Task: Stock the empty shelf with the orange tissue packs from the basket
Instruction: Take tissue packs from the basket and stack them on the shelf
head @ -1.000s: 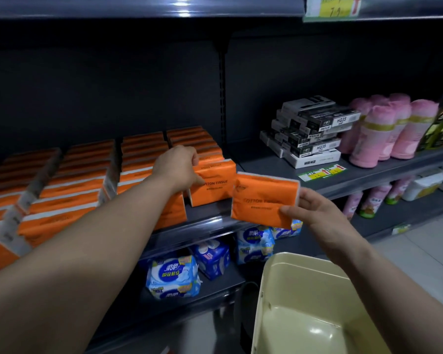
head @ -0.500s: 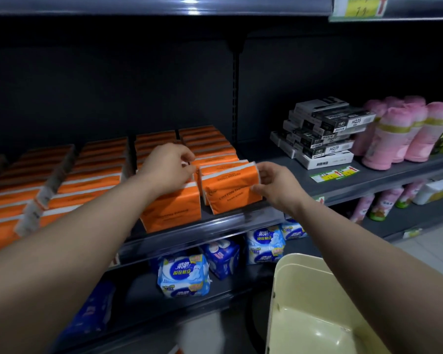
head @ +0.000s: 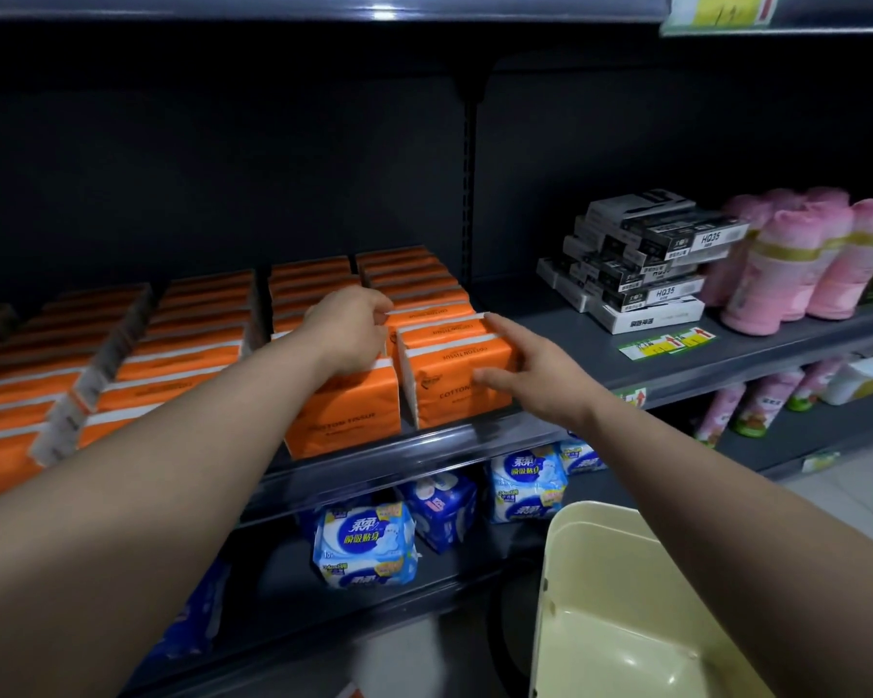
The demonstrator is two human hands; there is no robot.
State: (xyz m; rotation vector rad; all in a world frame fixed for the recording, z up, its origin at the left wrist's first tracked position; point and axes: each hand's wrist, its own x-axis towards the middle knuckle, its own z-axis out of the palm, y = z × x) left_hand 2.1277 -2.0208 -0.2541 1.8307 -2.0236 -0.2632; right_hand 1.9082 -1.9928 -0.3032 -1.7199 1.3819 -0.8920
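Observation:
Rows of orange tissue packs point(head: 182, 340) fill the left part of the dark middle shelf point(head: 565, 319). At the front of the rightmost row stands one orange pack point(head: 449, 365). My right hand point(head: 530, 370) lies against its right side with straight fingers, index along the top edge. My left hand point(head: 349, 330) is curled over the tops of the packs just left of it, pinching a white top edge. In front of my left hand stands another orange pack point(head: 344, 420). The cream basket point(head: 626, 596) at lower right shows no packs inside.
Black-and-white boxes point(head: 641, 264) and pink rolls point(head: 802, 264) stand on the shelf to the right. Blue-and-white packs point(head: 364, 546) lie on the lower shelf. Yellow price tags point(head: 666, 342) sit on the shelf edge. Pale floor shows at right.
My right hand set the orange pack upright at the front of the rightmost row and straightened its fingers against it. My left hand stayed on the pack tops.

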